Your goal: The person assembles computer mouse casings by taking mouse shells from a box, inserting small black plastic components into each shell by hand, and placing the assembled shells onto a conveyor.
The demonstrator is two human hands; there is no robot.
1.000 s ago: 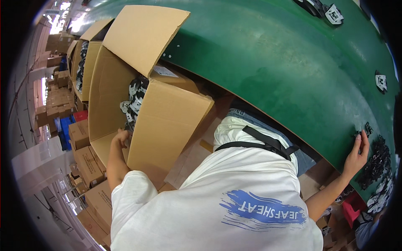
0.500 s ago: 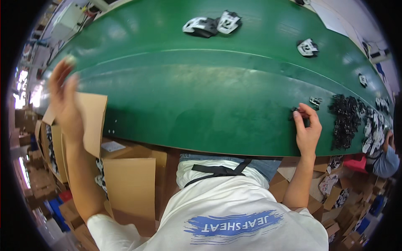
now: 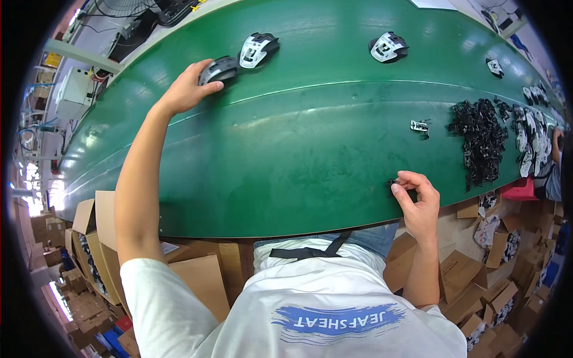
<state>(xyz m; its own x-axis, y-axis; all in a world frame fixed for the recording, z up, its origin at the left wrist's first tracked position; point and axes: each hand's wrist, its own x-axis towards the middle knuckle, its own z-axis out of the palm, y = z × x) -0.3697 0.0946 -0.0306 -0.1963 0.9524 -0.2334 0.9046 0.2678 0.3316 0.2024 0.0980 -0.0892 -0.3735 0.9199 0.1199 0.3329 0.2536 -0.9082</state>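
Observation:
Toward the far side of the green table, my left hand [image 3: 186,89] is closed around a dark grey, rounded computer mouse shell [image 3: 219,70]. Just right of it lies a white and black mouse shell [image 3: 258,50]. Near the front edge, my right hand [image 3: 419,200] pinches a small black plastic part [image 3: 392,181] between thumb and fingertips. A small white and black piece [image 3: 420,126] rests on the table beyond that hand. To its right is a heap of black plastic parts [image 3: 478,140].
Other white and black shells [image 3: 389,47] are spread along the far side of the green table [image 3: 280,161]. Several white shells [image 3: 530,137] are grouped at the right, near another person's arm [image 3: 557,146]. Cardboard boxes [image 3: 200,280] stand below the front edge.
My left hand has swung from above the box at the left to the far side of the table and taken hold of the dark mouse shell. The right hand still pinches the black part.

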